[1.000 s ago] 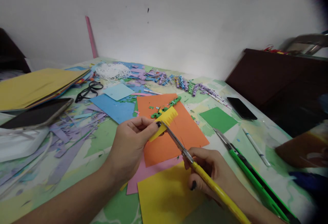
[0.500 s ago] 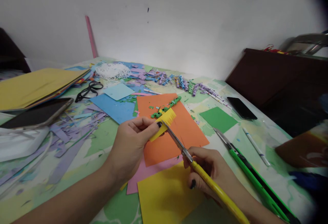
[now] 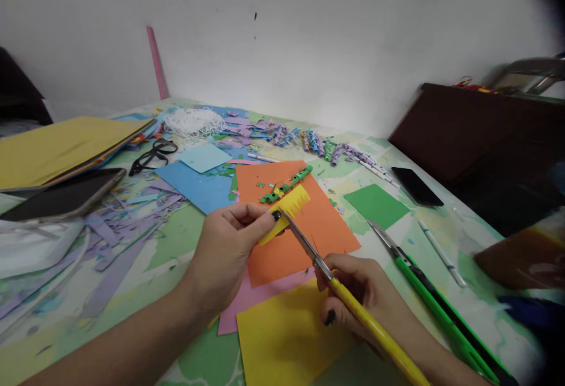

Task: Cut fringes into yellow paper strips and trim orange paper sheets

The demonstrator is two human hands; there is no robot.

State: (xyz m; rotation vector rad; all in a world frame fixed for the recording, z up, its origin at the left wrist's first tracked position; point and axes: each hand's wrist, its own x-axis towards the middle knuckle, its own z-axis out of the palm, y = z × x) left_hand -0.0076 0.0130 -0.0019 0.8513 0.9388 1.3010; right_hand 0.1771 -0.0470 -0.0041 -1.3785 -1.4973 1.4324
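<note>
Between thumb and fingers, my left hand point(image 3: 233, 245) pinches a small yellow paper strip point(image 3: 289, 202) whose right edge is cut into a fringe. My right hand point(image 3: 357, 292) is wrapped around scissors point(image 3: 348, 298) with yellow handles. The blade tips meet the strip's lower edge, close to my left thumb. Beneath the strip lies an orange sheet point(image 3: 276, 262), with a curled green paper piece point(image 3: 295, 180) on it. A pink sheet point(image 3: 238, 306) and a yellow sheet point(image 3: 282, 333) lie nearer to me.
A green utility knife point(image 3: 436, 298) with its blade out lies right of my right hand. Beyond it are a green square point(image 3: 377, 206) and a phone point(image 3: 416, 186). Purple scraps point(image 3: 119, 227), glasses point(image 3: 154, 156) and a paper stack point(image 3: 66, 147) occupy the left.
The yellow strip has shifted slightly in my left hand, and its fringed end tilts a little differently. The scissors stay at its edge with hardly any movement.
</note>
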